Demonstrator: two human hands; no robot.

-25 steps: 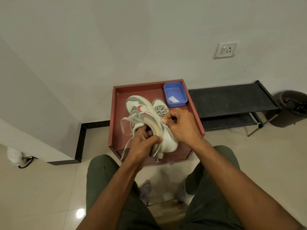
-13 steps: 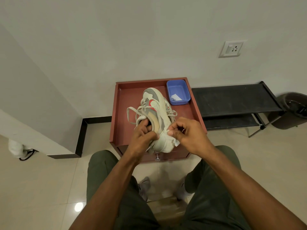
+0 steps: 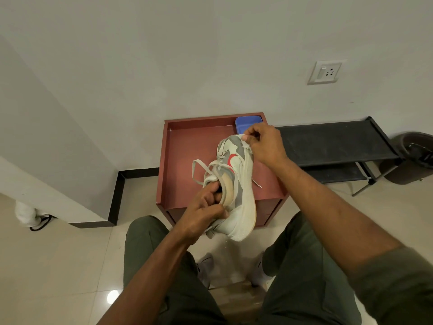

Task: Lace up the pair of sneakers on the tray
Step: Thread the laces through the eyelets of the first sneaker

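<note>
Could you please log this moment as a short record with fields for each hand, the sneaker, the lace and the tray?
left hand: grips the sneaker at its heel opening
right hand: pinches the lace near the toe end
sneaker: white and grey, red mark, held up on its side over the tray
lace: loose loop hangs left, free end dangles right
tray: reddish, rimmed; blue container in its far right corner
second sneaker: not visible
</note>
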